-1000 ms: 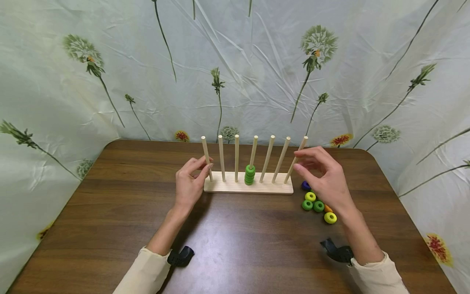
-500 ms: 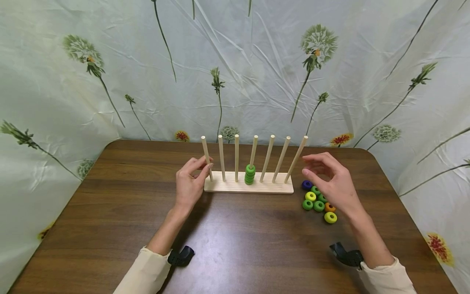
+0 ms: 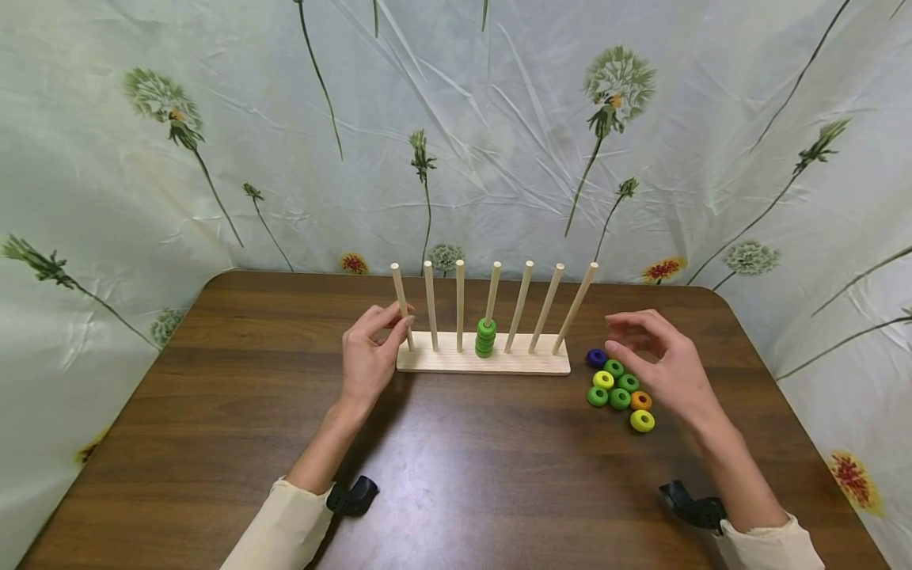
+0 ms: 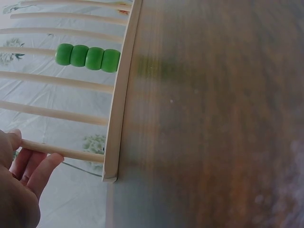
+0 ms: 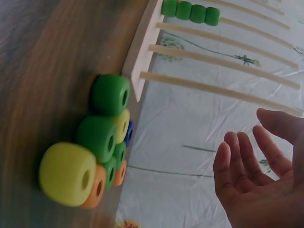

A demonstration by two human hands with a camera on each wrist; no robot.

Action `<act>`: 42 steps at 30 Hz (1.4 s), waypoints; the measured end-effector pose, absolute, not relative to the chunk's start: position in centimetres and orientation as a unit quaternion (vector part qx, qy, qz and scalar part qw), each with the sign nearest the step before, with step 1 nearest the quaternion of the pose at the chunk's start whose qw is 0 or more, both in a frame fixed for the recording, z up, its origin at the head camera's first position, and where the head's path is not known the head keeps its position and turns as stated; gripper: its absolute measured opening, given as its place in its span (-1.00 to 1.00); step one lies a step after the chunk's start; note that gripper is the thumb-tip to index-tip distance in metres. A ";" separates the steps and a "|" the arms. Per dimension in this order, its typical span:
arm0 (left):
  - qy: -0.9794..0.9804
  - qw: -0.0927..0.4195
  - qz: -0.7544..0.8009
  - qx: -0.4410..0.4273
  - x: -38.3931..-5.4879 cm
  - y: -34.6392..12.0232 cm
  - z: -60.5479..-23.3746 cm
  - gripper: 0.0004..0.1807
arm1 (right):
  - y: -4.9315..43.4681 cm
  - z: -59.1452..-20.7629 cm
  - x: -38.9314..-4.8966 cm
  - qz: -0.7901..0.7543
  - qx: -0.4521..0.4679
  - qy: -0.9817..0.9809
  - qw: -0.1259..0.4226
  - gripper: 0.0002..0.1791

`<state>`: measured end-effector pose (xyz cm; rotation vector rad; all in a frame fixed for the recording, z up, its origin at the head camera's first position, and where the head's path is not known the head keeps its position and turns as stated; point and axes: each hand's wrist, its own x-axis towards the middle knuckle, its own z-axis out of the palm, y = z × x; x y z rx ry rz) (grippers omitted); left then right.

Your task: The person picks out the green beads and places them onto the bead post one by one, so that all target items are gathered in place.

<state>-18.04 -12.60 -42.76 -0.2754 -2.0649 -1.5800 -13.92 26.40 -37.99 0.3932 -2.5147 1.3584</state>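
Nearest: two pale sleeves, a black wrist device by the left cuff and another by the right, over a dark wood-grain table. Loose beads lie clustered on the table toward its right side: yellow bead closest, then orange bead, several green beads, a second yellow, and blue bead farthest, near the rack's right end. Right hand raised just beside the cluster; fingers loosely curved, thumb well apart from them, nothing held. Left hand pinches the leftmost peg between thumb and fingers, partway up. Rack: pale wooden base flat on the table, seven upright pegs; four green beads stacked on the middle one. Beyond: wrinkled cloth, dandelion print.
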 end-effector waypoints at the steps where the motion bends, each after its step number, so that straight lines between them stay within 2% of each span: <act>1: -0.762 0.260 -0.584 -0.101 -18.0 -12.6 -42.7 -0.85 | 26.6 -38.1 -13.8 0.466 0.134 -0.866 0.126 -0.61; 17: -0.763 0.258 -0.585 -0.097 -18.0 -12.5 -42.7 -0.84 | 29.3 -39.7 -13.4 0.424 0.127 -0.891 0.102 -0.60; 42: -0.760 0.260 -0.588 -0.096 -18.0 -12.6 -42.9 -0.82 | 32.8 -41.8 -13.4 0.371 0.127 -0.920 0.008 -0.50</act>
